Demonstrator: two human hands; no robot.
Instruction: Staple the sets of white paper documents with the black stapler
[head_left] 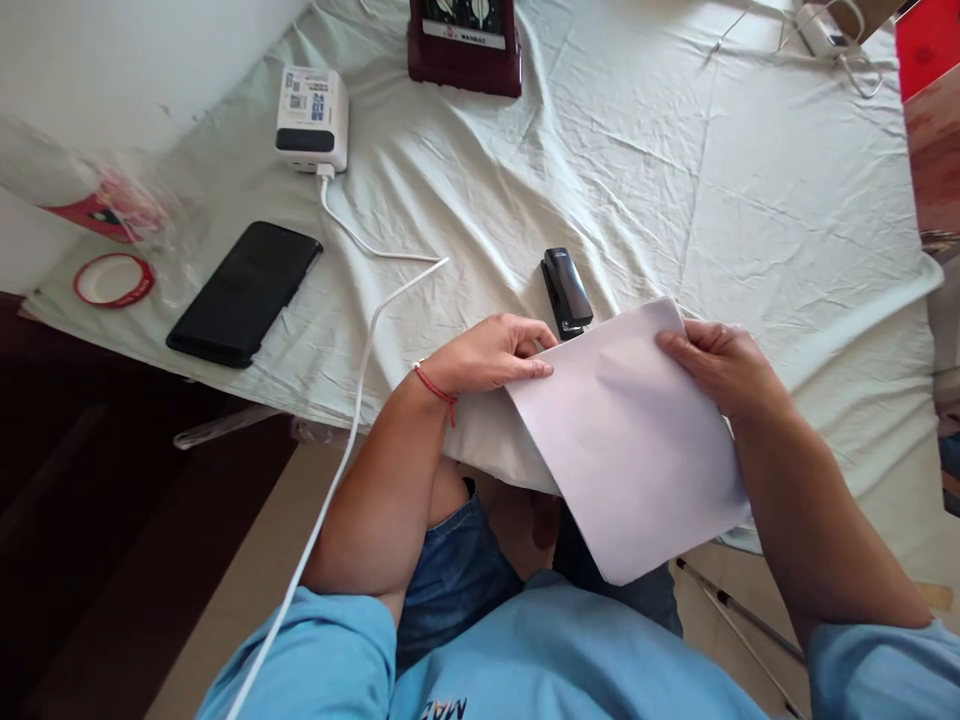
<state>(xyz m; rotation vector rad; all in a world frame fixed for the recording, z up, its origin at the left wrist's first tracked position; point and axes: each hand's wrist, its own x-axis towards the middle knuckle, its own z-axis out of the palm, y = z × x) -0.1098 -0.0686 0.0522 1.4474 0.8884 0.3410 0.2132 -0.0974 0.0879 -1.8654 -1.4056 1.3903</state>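
Both hands pinch the paper (630, 440), long axis seemingly toward the stapler (567, 292)

A plain white sheet of paper (630, 440), flat and tilted, overhanging the table's near edge just below the black stapler (567, 292).

Table (750, 180) covered with creased pale cloth (600, 150), lit evenly and softly. White wall (112, 60) at upper left. Beige tiled floor (247, 560) below table edge; dark wooden furniture (90, 500) at lower left.
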